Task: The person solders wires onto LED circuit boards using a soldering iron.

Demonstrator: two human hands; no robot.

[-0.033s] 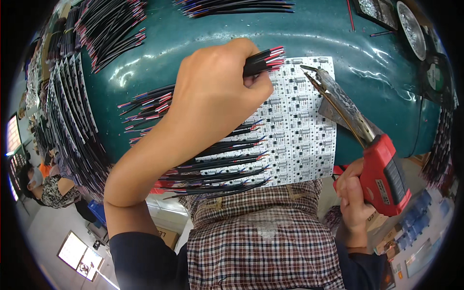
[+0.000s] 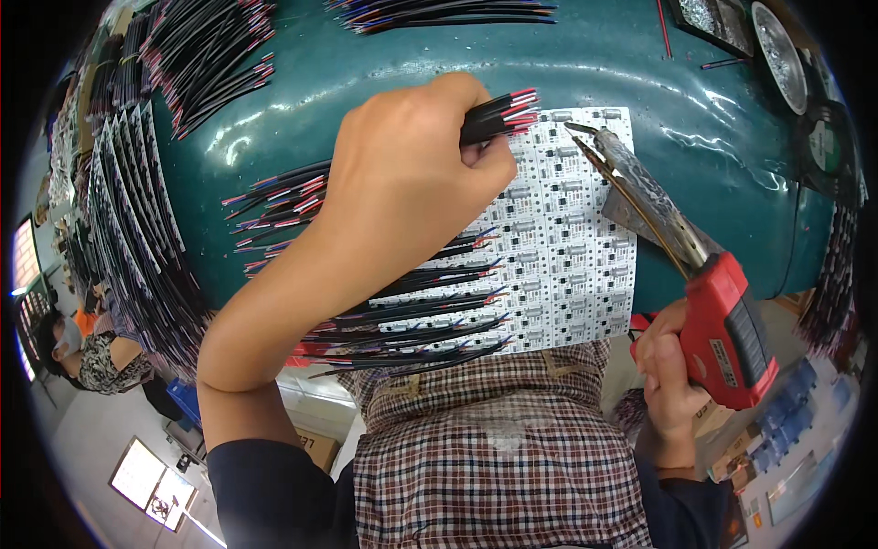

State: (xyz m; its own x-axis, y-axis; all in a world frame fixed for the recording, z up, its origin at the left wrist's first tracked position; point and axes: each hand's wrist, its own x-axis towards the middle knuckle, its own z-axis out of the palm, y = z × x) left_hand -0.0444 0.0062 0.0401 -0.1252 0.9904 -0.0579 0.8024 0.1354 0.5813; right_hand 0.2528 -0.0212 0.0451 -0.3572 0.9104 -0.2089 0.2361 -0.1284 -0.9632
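Observation:
My left hand [image 2: 412,137] is closed around a bundle of black cables [image 2: 489,119]. Their stripped red and white ends stick out to the right, over the upper edge of a white circuit board panel [image 2: 585,265]. My right hand [image 2: 668,371] grips a red soldering gun [image 2: 722,329] with a thin brass tube along its barrel. The gun points up and left, its tip over the panel's top rows, a little right of the cable ends. Whether the tip touches the board I cannot tell. Several black cables [image 2: 430,302] lie across the panel's left side, partly hidden under my left forearm.
Cable piles [image 2: 210,55] lie on the green table mat [image 2: 302,119] at far left, with more cables [image 2: 444,14] at the far edge. Stacked panels with cables [image 2: 142,201] stand at left. A metal bowl [image 2: 777,55] and a dark tray [image 2: 713,26] sit far right. Another person [image 2: 101,352] is at left.
The soldering gun's tip has shifted very slightly to the left. My left hand and the cable bundle have not visibly moved.

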